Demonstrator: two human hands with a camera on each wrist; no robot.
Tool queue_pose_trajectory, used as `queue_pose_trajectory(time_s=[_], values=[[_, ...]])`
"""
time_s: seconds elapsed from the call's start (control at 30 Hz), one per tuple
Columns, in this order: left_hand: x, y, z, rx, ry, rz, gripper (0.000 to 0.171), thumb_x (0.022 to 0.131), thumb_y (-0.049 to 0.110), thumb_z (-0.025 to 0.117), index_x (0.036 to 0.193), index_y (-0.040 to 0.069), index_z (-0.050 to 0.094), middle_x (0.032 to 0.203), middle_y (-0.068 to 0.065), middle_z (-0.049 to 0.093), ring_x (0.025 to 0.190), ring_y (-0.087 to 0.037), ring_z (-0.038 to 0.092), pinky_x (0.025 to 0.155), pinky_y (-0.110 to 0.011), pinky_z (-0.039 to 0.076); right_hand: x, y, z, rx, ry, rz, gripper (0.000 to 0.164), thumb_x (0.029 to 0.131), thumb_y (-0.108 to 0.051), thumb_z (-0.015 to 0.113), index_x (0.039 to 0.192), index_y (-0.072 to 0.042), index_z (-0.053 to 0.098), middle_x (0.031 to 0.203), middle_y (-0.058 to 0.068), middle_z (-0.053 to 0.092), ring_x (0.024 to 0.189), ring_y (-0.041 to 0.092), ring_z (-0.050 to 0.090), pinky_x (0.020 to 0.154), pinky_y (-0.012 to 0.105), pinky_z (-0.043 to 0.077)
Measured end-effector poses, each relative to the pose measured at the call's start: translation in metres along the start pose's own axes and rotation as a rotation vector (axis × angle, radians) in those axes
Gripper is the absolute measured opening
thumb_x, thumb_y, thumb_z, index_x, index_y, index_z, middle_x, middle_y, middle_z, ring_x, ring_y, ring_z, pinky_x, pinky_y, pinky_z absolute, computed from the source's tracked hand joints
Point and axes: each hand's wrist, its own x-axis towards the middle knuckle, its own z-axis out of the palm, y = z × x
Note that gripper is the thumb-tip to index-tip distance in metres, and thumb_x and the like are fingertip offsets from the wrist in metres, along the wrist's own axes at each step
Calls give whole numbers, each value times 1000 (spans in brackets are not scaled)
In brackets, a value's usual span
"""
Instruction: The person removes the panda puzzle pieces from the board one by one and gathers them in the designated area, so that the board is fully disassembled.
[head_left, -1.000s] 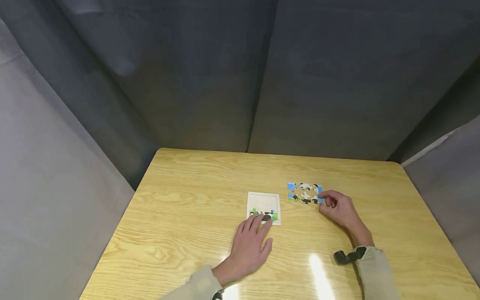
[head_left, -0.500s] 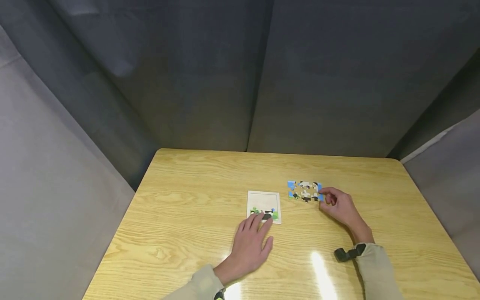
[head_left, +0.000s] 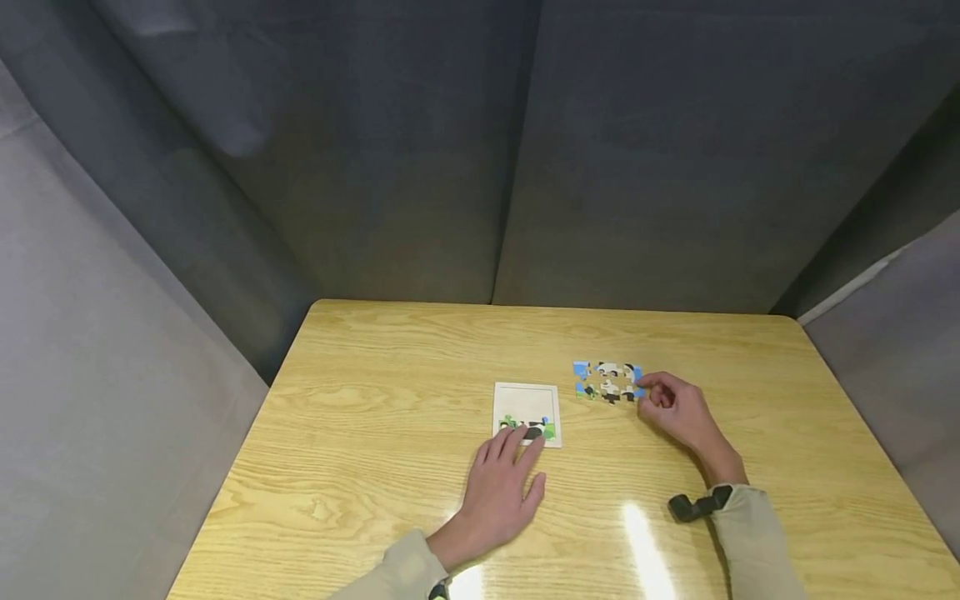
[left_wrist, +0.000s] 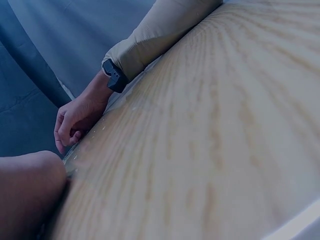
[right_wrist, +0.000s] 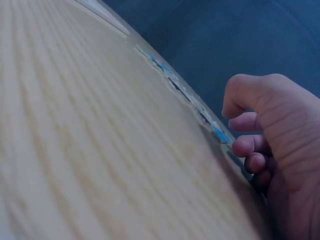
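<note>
My left hand lies flat, its fingertips resting on the lower edge of a small white puzzle tray. A row of green, black and white jigsaw pieces fills the tray's bottom, partly hidden by those fingers. To the right, loose jigsaw pieces with blue and panda-like black and white parts lie in a loose rectangle on the table. Beside their right edge is my right hand, index fingertip at a blue piece. Its fingers are loosely bent, thumb and index apart, and nothing shows between them in the right wrist view.
The wooden table extends around both hands, with its far edge behind the pieces. Dark curtains hang behind it, and grey cloth stands at the sides. A black wrist camera sits low beside my right wrist.
The head view has shifted slightly. Both hands, the tray and the loose pieces stay in almost the same places, with my right index finger still at the right edge of the pieces.
</note>
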Motion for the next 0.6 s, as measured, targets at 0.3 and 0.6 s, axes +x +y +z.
queue_pose_trajectory(time_s=[0.3,0.6], values=[[6,1,-4,-2,24,15,54,108,42,41,157,21,46,162,-9,40,148,-30,36,116,-50,38,9,-38,6,27,12,-100,19,87,1,72,105,-1,74,74,2,59,63,9,49,56,19,40],[12,1,-4,-13,-22,19,56,109,45,39,160,22,44,163,-9,38,150,-31,34,117,-51,37,5,-91,59,89,-109,-287,24,84,8,71,106,-1,74,82,-3,62,68,8,53,56,20,46]])
